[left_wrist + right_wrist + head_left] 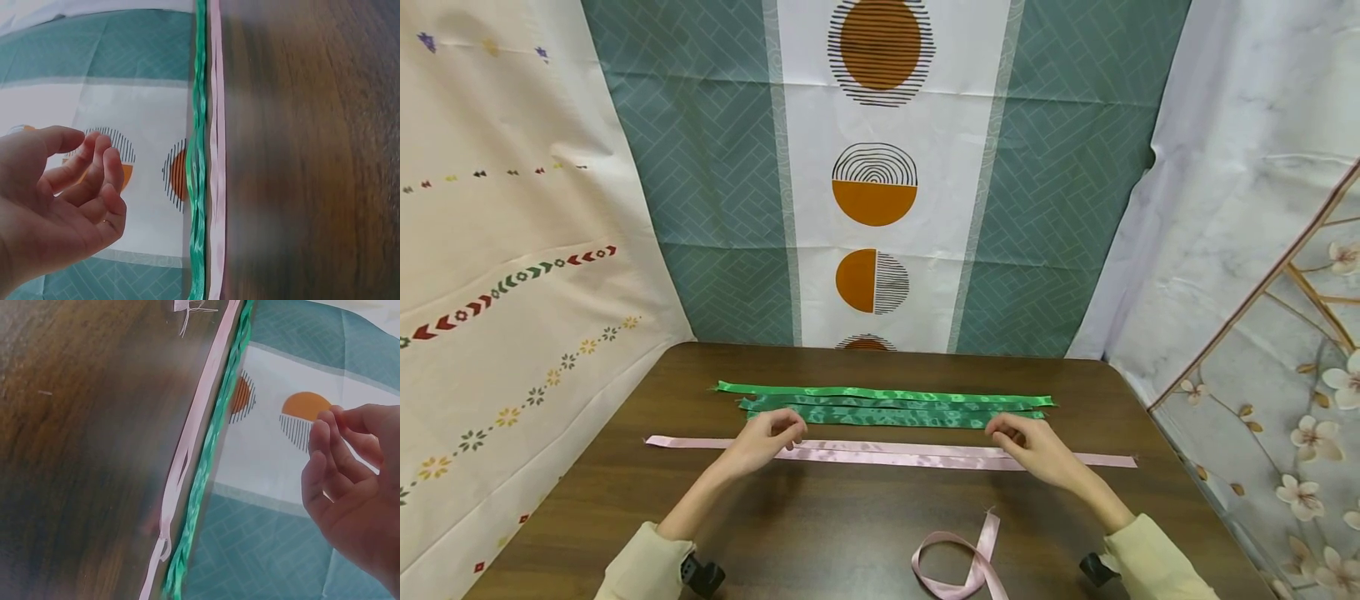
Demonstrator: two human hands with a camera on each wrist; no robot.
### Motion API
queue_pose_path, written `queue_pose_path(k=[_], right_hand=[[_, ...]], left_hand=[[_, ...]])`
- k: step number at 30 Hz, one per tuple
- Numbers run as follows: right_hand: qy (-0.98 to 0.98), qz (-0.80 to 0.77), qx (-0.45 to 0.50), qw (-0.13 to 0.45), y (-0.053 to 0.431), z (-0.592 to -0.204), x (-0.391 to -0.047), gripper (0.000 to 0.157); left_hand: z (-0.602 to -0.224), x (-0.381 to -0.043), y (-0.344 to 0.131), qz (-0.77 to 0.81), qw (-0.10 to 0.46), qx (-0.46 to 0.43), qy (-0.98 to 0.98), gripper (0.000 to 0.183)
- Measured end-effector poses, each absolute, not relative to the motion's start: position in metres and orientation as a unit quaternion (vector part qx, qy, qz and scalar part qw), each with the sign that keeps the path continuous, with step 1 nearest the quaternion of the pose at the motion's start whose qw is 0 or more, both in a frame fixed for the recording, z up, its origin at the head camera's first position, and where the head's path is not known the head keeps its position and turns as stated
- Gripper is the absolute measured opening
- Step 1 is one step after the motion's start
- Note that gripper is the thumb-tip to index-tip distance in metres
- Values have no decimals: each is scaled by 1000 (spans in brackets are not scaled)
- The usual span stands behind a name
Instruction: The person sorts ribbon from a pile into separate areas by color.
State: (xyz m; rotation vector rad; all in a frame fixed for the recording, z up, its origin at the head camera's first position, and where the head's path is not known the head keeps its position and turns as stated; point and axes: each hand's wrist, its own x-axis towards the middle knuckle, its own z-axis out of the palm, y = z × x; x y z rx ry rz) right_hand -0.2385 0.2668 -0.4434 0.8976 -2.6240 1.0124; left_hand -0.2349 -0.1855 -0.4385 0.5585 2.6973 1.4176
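Note:
Two pale pink ribbons lie side by side, straight across the dark wooden table. Behind them runs a group of green ribbons, with a bright green ribbon at the back and darker green ribbons in front of it. Over the left part of the pink pair is my left hand, its fingers loosely curled and holding nothing. My right hand is over the right part, also bare, with thumb and fingertips close together. Both wrist views show the left hand and right hand raised off the ribbons.
Another pink ribbon lies in a loose loop near the front of the table. Beyond the back edge hangs a teal and white cloth with orange circles. Patterned cloths hang at the left and right sides.

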Motion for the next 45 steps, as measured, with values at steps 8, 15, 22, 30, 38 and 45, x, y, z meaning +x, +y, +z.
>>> queue_pose_path(k=[8,15,22,30,38,45], right_hand=[[-882,336,322,72,264,-439,-236,12],[-874,343,333,84,262,-440,-233,18],[-872,325,354,93,259,-439,-230,20],[-868,316,376,74,256,-438,-227,16],[-871,309,381,38,255,-436,-224,14],[-862,305,402,-54,252,-437,-221,11]], left_hand=[[-438,-233,-176,437,50,190,878,20],[-437,-230,-173,439,57,204,873,19],[-436,-225,-166,451,71,230,859,18],[-434,-220,-158,460,87,244,850,17],[-433,-217,-152,449,112,261,848,17],[-437,-213,-142,421,158,306,839,25]])
